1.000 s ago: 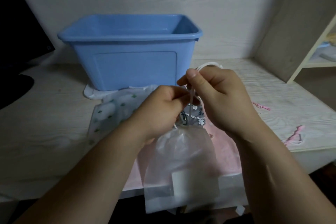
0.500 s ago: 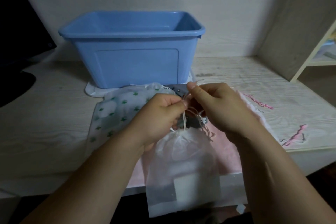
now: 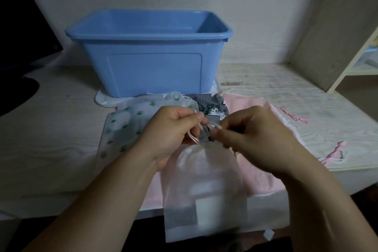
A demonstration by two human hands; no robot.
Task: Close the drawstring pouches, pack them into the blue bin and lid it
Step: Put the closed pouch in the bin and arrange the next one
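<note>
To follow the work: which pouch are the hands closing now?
The white pouch at the front: left hand and right hand pinch its cord above its gathered neck. The green-print pouch, grey pouch and pink pouch lie flat.

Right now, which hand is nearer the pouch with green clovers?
Left. The left hand sits right beside the green-clover pouch, overlapping its edge; the right hand is farther off, over the pink pouch.
</note>
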